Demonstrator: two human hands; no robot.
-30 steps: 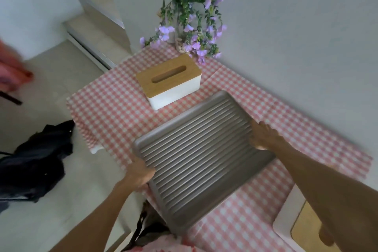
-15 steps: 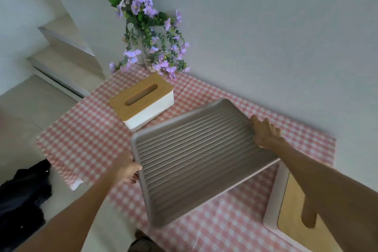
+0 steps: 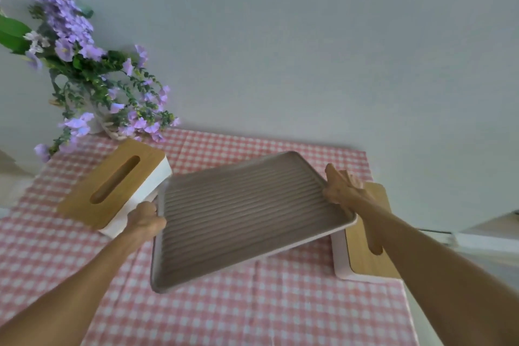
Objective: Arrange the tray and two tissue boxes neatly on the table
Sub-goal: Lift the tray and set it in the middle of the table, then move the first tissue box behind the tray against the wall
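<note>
While both forearms reach in from the near edge, the left hand [image 3: 146, 220] and right hand [image 3: 341, 191] each clamp an opposite end of the ribbed tray [image 3: 241, 213], held tilted above the checked desk [image 3: 252, 309]. One tissue box [image 3: 118, 185] lies left, another [image 3: 365, 244] right, partly under the tray. Flowers [image 3: 84, 76] stand farthest, by the wall.

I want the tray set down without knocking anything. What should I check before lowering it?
1. Both hands grip the tray: left hand and right hand on opposite ends, ok.
2. Tray level: tilted, not ok.
3. Tray clear of left box: corner looks very close, cannot tell.
4. Tray clear of right box: overlaps it in view, cannot tell.
5. Cloth beneath is free: ok.
</note>
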